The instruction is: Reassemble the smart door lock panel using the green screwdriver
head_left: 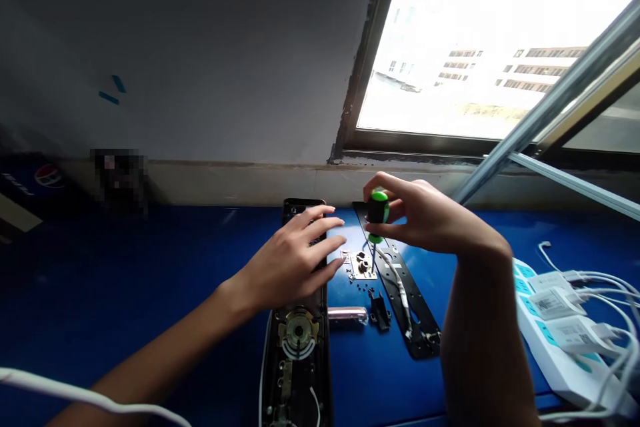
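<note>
L hand [290,260] & R hand [430,213] bare, forearms [483,347] too.

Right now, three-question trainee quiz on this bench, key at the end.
1. Which hand holds the green-handled screwdriver?
2. True or false: its tip points down at the small metal plate on the blue table.
3. Fill in the blank: the white chargers are plugged into a ____.

Key: 1. right hand; 2. true; 3. power strip.
</note>
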`<state>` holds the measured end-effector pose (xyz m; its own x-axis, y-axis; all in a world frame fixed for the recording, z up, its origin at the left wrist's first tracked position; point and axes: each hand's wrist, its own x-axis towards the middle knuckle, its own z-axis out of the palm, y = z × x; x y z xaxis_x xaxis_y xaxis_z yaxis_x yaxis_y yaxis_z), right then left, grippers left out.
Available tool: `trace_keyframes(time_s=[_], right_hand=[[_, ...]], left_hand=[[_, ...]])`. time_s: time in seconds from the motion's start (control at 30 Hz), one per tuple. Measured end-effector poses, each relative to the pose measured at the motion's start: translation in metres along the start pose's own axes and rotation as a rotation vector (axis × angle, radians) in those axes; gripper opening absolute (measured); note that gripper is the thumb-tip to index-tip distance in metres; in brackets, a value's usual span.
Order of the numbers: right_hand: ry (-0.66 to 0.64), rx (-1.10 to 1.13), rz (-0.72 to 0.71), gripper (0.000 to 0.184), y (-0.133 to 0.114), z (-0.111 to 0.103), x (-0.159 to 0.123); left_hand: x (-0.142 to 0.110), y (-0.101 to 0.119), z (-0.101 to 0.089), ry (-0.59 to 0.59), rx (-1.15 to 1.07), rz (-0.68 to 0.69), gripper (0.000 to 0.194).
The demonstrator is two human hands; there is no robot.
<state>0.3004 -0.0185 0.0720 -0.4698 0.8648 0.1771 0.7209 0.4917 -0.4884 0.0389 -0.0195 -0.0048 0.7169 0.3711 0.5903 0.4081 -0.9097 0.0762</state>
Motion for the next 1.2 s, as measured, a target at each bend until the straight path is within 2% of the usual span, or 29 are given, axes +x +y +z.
trace_keyframes(time_s=[0.1,0.27,0.53,0.93,1.1,1.2], right_hand=[[-0.014,0.000,0.016,0.031,0.006,0.004,0.007],[-0.108,-0.025,0.036,0.033,0.009,0.010,0.017],[-0.061,-0.043,-0.012,0.036,0.011,0.019,0.024],[-0.050,0.054,-0.034,0.035,0.010,0.025,0.029],[0.034,0.143,-0.047,0.036,0.006,0.018,0.024],[0.139,0.258,-0.084,0.042,-0.001,0.016,0.021]], left_hand=[[0.001,0.005,0.007,-0.084,0.029,0.075,0.028],[0.001,0.004,0.019,-0.121,0.037,0.102,0.028],[0.000,0.003,0.024,-0.138,0.035,0.098,0.028],[-0.001,-0.005,0.016,-0.092,0.005,0.094,0.024],[-0.002,-0.012,0.003,-0.029,-0.074,0.050,0.020],[-0.006,-0.019,-0.012,-0.010,-0.129,-0.026,0.020]])
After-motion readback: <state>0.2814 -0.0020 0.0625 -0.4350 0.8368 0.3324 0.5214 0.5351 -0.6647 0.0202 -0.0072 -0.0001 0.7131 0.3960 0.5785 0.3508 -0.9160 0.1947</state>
